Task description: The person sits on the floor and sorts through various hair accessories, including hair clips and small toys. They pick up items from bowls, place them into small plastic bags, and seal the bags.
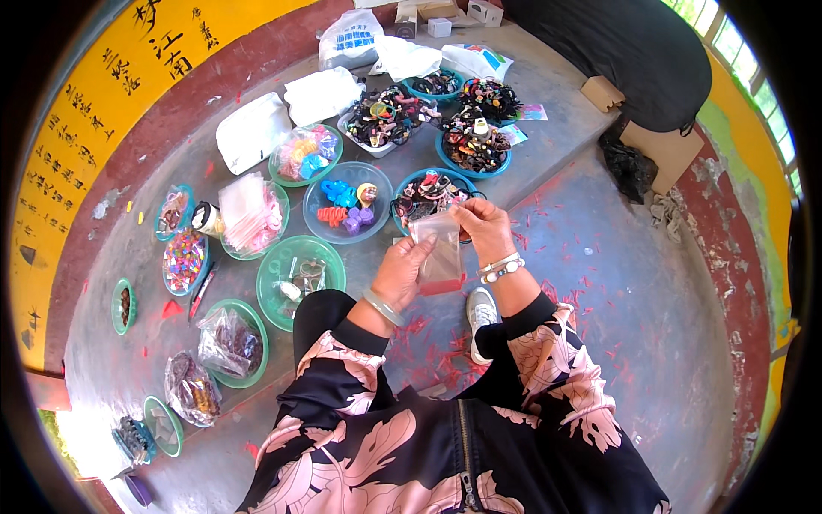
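A small clear plastic bag (pixel 440 257) is stretched between my two hands, with a reddish band along its bottom. My left hand (pixel 401 276) pinches its left edge, thumb on the front. At its upper right corner, the fingers of my right hand (pixel 486 230) are closed on the rim. I cannot make out whether anything is inside. Just beyond the bag stands a blue bowl (pixel 471 182) of dark hair ties. To the left, a green bowl (pixel 272 295) holds a few small items, and a clear blue bowl (pixel 318 231) holds coloured hair scrunchies.
More bowls of hair ties, beads (pixel 185 261) and a stack of clear bags (pixel 253 214) spread over the grey floor. White sacks (pixel 253 133) lie behind them. Red scraps (pixel 419 347) litter the floor near my shoe (pixel 482 321). A cardboard sheet (pixel 658 158) leans at the right.
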